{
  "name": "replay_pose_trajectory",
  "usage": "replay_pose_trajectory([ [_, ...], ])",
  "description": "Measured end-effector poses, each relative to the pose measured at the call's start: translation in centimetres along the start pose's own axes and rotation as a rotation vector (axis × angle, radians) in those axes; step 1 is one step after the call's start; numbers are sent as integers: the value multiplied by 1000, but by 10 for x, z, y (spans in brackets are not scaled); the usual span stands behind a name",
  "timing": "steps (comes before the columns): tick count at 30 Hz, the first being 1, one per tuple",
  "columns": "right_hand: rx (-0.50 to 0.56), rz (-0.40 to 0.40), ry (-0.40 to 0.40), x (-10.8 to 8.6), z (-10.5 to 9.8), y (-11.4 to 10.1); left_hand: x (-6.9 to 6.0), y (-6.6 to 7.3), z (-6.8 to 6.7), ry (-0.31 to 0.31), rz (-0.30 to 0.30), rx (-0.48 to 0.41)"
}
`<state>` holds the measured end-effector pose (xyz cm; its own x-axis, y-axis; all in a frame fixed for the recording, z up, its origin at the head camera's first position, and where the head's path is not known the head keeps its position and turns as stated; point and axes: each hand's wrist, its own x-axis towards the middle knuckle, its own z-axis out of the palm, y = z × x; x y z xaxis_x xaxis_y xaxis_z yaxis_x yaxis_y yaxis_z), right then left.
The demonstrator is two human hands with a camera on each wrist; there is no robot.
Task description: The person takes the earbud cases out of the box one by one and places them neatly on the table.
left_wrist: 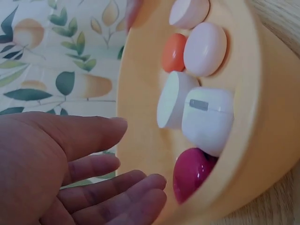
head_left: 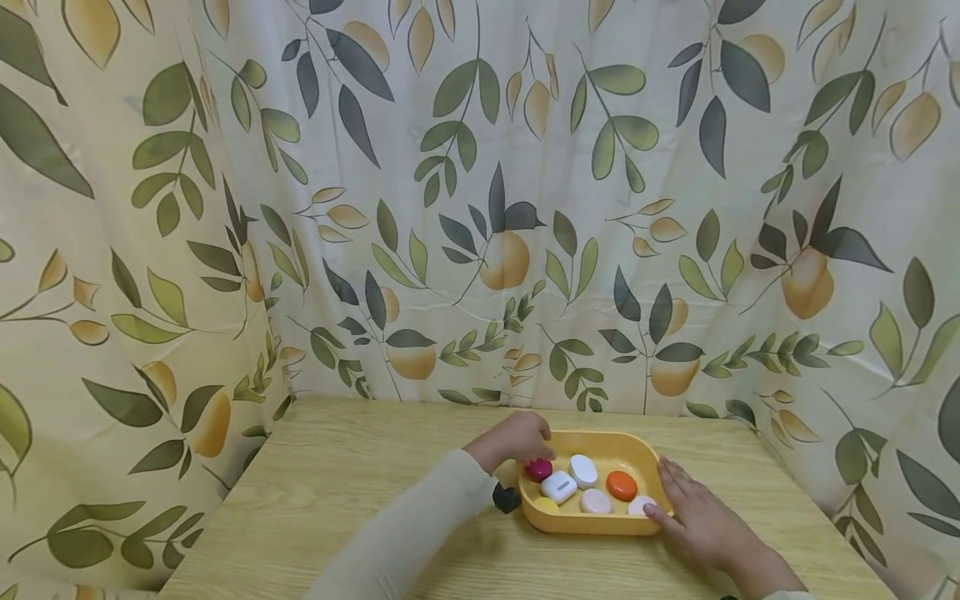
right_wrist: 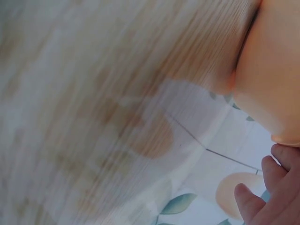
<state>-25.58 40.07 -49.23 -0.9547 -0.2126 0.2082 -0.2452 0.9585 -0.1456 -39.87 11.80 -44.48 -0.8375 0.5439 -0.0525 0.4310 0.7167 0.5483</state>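
A: State the left hand's condition.
B: The left hand [head_left: 521, 435] is over the left end of the yellow tray [head_left: 592, 524]. Its fingers are extended, with a wide gap to the thumb; they hold nothing. The fingertips are just beside the magenta piece [head_left: 538, 471]; contact cannot be confirmed.
A: Right hand?
B: The right hand [head_left: 701, 517] rests against the tray's right end, fingers nearly straight, thumb near the pale piece [head_left: 641, 505] in the right corner.
A: Locate the remaining contents.
B: The white case [head_left: 558, 487] is beside the magenta piece. The white oval [head_left: 583, 472] is behind the case; the orange piece [head_left: 622, 486] lies to the right. The tray stands on the wooden table [head_left: 315, 500].
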Motion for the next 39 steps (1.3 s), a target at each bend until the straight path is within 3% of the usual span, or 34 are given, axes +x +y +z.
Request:
replay_pose_trajectory([
  [5, 4, -4, 8, -1, 1, -1, 5, 4, 10, -16, 1, 126],
  [10, -14, -2, 8, 0, 3, 0, 7, 7, 13, -26, 40, 239],
  [21, 3, -5, 3, 0, 4, -3, 5, 6, 26, -86, 11, 198],
  [28, -4, -6, 28, 0, 3, -2, 8, 11, 30, -43, 14, 374],
  [32, 9, -4, 23, 1, 2, -2, 7, 15, 34, -56, 20, 432],
  [39, 11, 13, 9, 0, 1, -1, 2, 24, 41, -64, 64, 628],
])
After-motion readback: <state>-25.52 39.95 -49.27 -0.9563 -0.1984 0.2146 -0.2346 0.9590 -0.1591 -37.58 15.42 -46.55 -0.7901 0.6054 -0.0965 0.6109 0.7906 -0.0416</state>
